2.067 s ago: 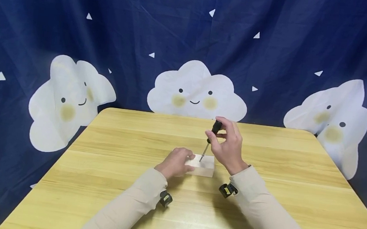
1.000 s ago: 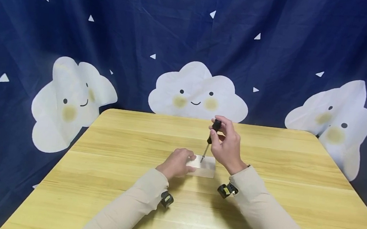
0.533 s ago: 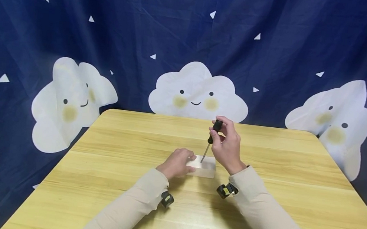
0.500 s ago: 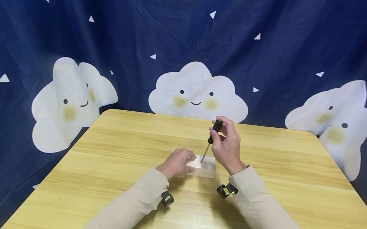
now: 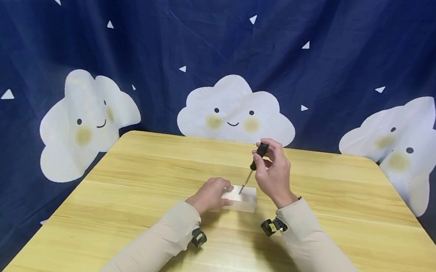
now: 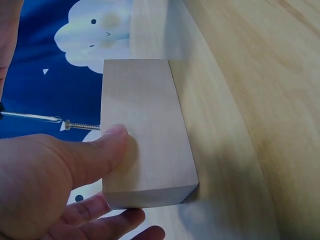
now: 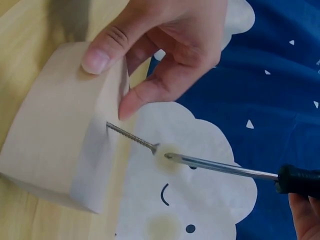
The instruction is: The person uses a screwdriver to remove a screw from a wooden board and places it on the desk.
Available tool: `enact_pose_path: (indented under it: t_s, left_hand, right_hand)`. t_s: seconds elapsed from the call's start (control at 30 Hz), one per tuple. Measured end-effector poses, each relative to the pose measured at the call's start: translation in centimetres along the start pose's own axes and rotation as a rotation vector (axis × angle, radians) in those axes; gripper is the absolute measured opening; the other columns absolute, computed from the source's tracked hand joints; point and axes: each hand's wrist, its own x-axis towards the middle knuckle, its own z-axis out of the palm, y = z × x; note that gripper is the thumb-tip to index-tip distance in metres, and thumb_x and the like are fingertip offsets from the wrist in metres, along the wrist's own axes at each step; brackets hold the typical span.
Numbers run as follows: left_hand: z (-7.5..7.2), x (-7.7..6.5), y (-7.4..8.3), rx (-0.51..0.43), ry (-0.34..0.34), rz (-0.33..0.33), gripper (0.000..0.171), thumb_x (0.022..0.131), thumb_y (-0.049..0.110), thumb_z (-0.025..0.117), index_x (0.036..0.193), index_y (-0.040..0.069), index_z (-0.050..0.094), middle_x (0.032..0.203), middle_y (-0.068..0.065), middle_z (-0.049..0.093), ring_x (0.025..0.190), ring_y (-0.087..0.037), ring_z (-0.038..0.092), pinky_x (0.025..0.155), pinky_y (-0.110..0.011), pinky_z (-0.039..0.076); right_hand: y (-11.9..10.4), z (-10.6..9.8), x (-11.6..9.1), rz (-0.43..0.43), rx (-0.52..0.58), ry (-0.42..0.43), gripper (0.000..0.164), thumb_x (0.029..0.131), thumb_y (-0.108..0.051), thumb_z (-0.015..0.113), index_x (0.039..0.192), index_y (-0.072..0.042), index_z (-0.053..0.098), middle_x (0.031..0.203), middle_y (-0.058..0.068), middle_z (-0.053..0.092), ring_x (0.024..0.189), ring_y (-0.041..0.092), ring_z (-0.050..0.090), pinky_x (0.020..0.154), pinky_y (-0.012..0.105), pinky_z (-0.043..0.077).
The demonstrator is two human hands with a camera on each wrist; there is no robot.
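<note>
My left hand [image 5: 210,194] grips the left end of a pale wooden block [image 5: 248,205] on the table, thumb on its near side. A threaded screw [image 7: 131,136] stands in the block's top face, most of its shank exposed. With thumb and fingers, my right hand [image 5: 275,173] holds a screwdriver [image 5: 262,151] by its black handle. The metal shaft [image 7: 225,167] slants down toward the screw. In the right wrist view a small gap shows between the screwdriver's tip and the screw head; the left wrist view also shows the tip just off the head.
A light wood-grain table [image 5: 139,163] carries the block near its middle. Behind it hangs a dark blue curtain [image 5: 166,24] with white smiling clouds and small triangles. Black wrist devices, such as the one on the right wrist [image 5: 273,226], sit at both cuffs.
The screwdriver has shifted slightly right and its tip has come away from the screw head, while my left hand and the block stay in place.
</note>
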Motion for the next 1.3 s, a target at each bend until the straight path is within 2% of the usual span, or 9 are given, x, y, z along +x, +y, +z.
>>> enact_pose_path:
  t_s: [0.27,0.5,0.7,0.87,0.97,1.07,1.3]
  left_hand:
    - [-0.4,0.1,0.2,0.006,-0.062,-0.008,0.042,0.084,0.023,0.077,0.118,0.003,0.065,0.119,-0.011,0.065,0.116,-0.03,0.056,0.104,-0.041,0.043]
    - [-1.1,1.0,0.4,-0.003,-0.053,0.046,0.041,0.087,0.027,0.074,0.121,0.006,0.064,0.122,-0.009,0.064,0.118,-0.027,0.055,0.105,-0.04,0.042]
    - [-1.2,1.9,1.1,-0.024,0.017,0.078,0.043,0.089,0.022,0.072,0.128,0.007,0.061,0.129,-0.008,0.061,0.124,-0.027,0.051,0.108,-0.039,0.039]
    - [-0.9,2.3,1.9,-0.028,0.042,0.117,0.04,0.089,0.018,0.071,0.126,0.006,0.062,0.126,-0.009,0.062,0.117,-0.026,0.057,0.101,-0.035,0.046]
    - [-0.6,2.6,2.3,-0.028,0.043,0.139,0.037,0.089,0.015,0.071,0.124,0.005,0.063,0.12,-0.011,0.065,0.104,-0.023,0.063,0.089,-0.029,0.052]
    - [-0.3,2.7,2.5,-0.019,0.039,0.147,0.031,0.09,0.013,0.07,0.119,0.005,0.066,0.11,-0.01,0.068,0.095,-0.02,0.065,0.082,-0.023,0.054]
    - [-0.1,2.8,2.3,0.017,0.05,0.163,0.013,0.091,0.009,0.069,0.103,0.006,0.073,0.092,-0.003,0.071,0.085,-0.013,0.064,0.077,-0.02,0.052]
  right_hand:
    - [0.3,-1.2,0.6,-0.112,-0.043,0.02,0.039,0.081,0.019,0.065,0.116,0.005,0.053,0.104,0.024,0.066,0.085,0.036,0.068,0.071,0.042,0.06]
    - [0.6,-2.3,0.6,-0.119,-0.084,0.031,0.041,0.08,0.019,0.066,0.116,0.003,0.055,0.105,0.019,0.067,0.083,0.032,0.066,0.067,0.043,0.059]
    - [1.0,-2.9,0.2,-0.08,-0.087,0.032,0.041,0.08,0.018,0.066,0.117,0.004,0.055,0.106,0.02,0.066,0.083,0.031,0.065,0.071,0.034,0.059]
    - [1.3,-3.2,-0.4,-0.063,-0.074,0.041,0.041,0.079,0.019,0.067,0.116,0.006,0.056,0.105,0.023,0.066,0.082,0.031,0.064,0.075,0.02,0.056]
    - [1.5,-3.2,-0.7,-0.049,-0.057,0.047,0.04,0.078,0.02,0.067,0.115,0.007,0.056,0.104,0.022,0.066,0.081,0.03,0.064,0.076,0.016,0.054]
    - [1.6,-3.3,-1.0,-0.035,-0.052,0.049,0.039,0.078,0.02,0.067,0.113,0.009,0.056,0.103,0.023,0.065,0.08,0.029,0.063,0.076,0.014,0.053]
    - [1.8,-3.1,-1.2,-0.029,-0.048,0.053,0.04,0.076,0.019,0.07,0.113,0.008,0.057,0.102,0.022,0.065,0.08,0.029,0.064,0.076,0.014,0.053]
